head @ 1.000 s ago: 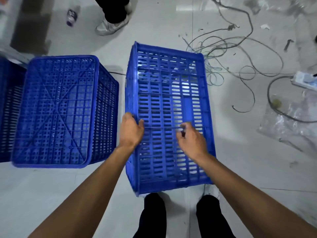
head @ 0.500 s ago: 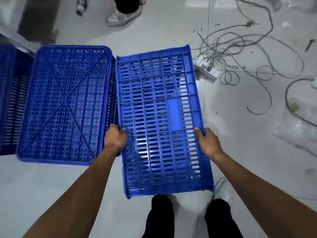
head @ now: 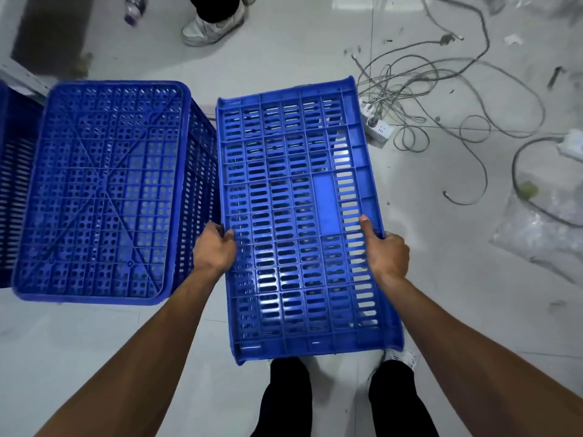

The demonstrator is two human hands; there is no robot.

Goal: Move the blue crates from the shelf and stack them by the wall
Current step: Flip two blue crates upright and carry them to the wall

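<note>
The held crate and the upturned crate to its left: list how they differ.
1. The held crate is gripped at both long edges by the left hand and right hand; the upturned crate is touched by neither.
2. The held crate shows a face of long slots; the upturned crate shows its base, with round holes and diagonal ribs.
3. The held crate hangs above the person's feet; the upturned crate stands to its left.
Both are blue perforated plastic.

Looks like storeroom or workshop back room, not home. Pale glossy tiled floor [head: 315, 52], scuffed and littered. Tangle of thin grey loose cables [head: 419, 77] sprawled across it, white plastic power strip [head: 377, 126] among them. Blue perforated plastic stacking crates [head: 101, 190] upturned at left. Crumpled clear plastic sheeting [head: 536, 228] at right. Second person's white sneaker [head: 211, 26] at top.
</note>
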